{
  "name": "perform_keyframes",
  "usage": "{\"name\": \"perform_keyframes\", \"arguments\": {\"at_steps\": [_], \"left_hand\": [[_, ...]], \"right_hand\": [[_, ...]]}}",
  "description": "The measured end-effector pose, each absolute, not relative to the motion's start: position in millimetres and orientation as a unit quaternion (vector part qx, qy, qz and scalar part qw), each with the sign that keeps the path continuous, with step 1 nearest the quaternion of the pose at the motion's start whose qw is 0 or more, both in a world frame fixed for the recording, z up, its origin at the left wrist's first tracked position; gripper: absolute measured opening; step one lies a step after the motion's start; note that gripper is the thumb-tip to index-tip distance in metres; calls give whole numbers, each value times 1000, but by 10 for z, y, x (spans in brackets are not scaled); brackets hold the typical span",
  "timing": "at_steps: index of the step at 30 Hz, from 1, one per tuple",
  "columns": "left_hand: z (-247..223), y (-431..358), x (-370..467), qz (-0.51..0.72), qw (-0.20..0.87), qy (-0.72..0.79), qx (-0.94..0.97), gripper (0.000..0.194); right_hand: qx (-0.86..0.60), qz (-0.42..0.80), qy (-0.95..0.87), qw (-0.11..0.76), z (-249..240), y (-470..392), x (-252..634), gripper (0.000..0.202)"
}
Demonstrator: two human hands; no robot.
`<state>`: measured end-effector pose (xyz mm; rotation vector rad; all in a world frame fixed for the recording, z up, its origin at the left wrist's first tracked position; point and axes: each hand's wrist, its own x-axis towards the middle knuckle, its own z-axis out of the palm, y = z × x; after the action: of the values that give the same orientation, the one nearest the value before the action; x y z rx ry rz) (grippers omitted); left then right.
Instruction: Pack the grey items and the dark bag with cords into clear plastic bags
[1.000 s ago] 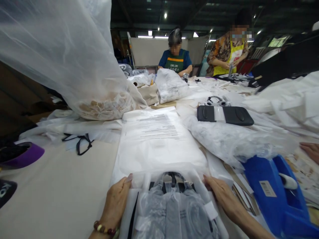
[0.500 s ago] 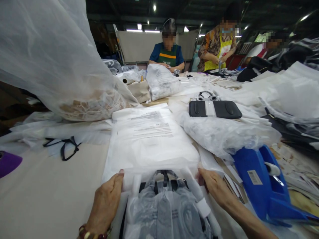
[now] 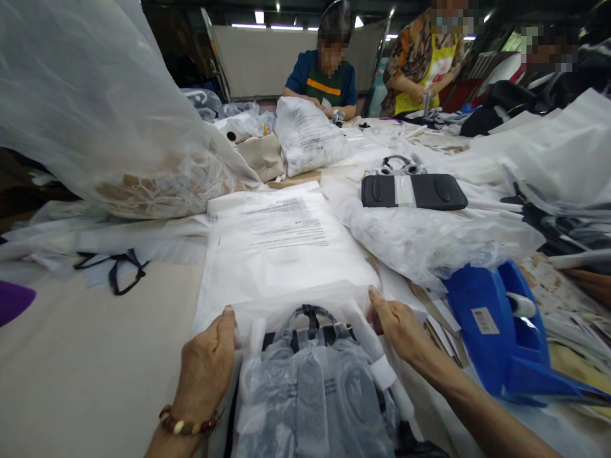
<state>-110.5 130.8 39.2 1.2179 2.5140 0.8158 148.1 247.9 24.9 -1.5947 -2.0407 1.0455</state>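
A dark backpack (image 3: pixel 312 397) lies close in front of me under a clear plastic bag (image 3: pixel 281 439); its looped top handle points away from me. White foam-like wrapping runs along its straps. My left hand (image 3: pixel 207 356), with a beaded bracelet at the wrist, pinches the bag's far edge on the left. At the right corner of the same edge, my right hand (image 3: pixel 398 324) is closed with thumb against fingers. Beyond the handle lies a stack of white plastic bags (image 3: pixel 272 251) with printed text. The fingertips under the plastic are partly hidden.
A large translucent sack (image 3: pixel 157 146) of stringy scraps stands at left, near a black strap (image 3: pixel 126 273). To the right are a blue plastic holder (image 3: pixel 491 343), a black padded piece (image 3: pixel 429 191) and crumpled plastic (image 3: pixel 443 242). Co-workers (image 3: pixel 319 79) work across the table.
The view has tilted down slightly, so the surroundings sit higher. My right hand has risen a little with its bag corner; both hands keep their hold on the edge.
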Motion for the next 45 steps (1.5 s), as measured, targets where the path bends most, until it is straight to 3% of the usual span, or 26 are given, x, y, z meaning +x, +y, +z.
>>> {"name": "perform_keyframes", "arguments": {"at_steps": [19, 28, 37, 41, 45], "left_hand": [[154, 976, -1087, 377, -11, 799, 469, 45], [116, 755, -1055, 332, 53, 900, 277, 55], [-1, 816, -1111, 484, 179, 853, 74, 42], [-44, 727, -1085, 450, 145, 870, 137, 32], [-26, 509, -1000, 415, 152, 879, 178, 33]], "right_hand": [[-479, 193, -793, 323, -15, 2171, 1740, 55], [-488, 256, -790, 270, 97, 2000, 1783, 44], [-550, 321, -746, 197, -35, 2092, 1880, 40], [-561, 365, -715, 203, -108, 2061, 1926, 42], [-548, 444, -684, 187, -101, 2001, 1997, 41]]}}
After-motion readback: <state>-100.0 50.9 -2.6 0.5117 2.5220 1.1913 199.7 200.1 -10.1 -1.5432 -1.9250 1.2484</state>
